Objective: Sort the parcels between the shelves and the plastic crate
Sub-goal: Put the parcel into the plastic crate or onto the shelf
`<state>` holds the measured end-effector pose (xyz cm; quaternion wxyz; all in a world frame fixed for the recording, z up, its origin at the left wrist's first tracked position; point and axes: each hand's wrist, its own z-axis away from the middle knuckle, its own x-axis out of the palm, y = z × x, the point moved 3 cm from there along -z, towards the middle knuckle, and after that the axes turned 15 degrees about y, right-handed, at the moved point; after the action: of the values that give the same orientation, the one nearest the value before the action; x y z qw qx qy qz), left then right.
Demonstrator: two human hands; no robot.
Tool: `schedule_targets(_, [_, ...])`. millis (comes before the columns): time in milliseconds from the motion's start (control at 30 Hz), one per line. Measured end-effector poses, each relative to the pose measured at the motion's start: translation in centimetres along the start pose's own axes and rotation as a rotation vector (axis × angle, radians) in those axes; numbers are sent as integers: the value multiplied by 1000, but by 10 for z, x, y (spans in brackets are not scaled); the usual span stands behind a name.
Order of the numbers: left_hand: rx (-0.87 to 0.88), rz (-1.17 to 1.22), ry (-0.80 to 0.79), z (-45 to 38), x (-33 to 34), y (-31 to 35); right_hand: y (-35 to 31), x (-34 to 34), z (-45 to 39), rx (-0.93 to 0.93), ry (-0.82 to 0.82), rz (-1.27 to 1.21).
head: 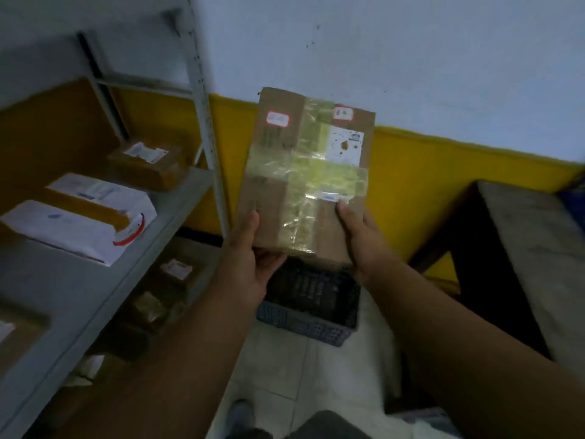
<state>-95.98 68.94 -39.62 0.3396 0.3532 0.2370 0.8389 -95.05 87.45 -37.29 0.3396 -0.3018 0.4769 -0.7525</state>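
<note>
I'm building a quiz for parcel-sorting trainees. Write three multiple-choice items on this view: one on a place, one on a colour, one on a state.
1. Where is the plastic crate?
A. On the top shelf
B. On the floor, below the held parcel
C. On the wooden bench

2. What colour is the band along the lower wall?
A. Yellow
B. Red
C. Green

3. How is the taped brown parcel held?
A. It lies flat on the shelf
B. One hand pinches its top corner
C. Both hands grip its lower end, holding it up

Answers:
1. B, the dark crate sits on the tiled floor, partly hidden behind the parcel's lower edge.
2. A, a yellow strip runs under the pale wall.
3. C, the left hand and right hand each have a thumb on the parcel's face near its bottom.
</note>
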Motion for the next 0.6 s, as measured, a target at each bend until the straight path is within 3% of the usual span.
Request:
schedule_targets(267, [-285,-244,150,-132,-2,-53,112,1,-90,326,234,205])
schedule_targets(500, [-349,-423,301,-256,-11,-131,237,-9,-178,681,310,184])
schedule_targets(600, [-384,-446,334,-303,-14,-161,275,-13,-221,710,341,195])
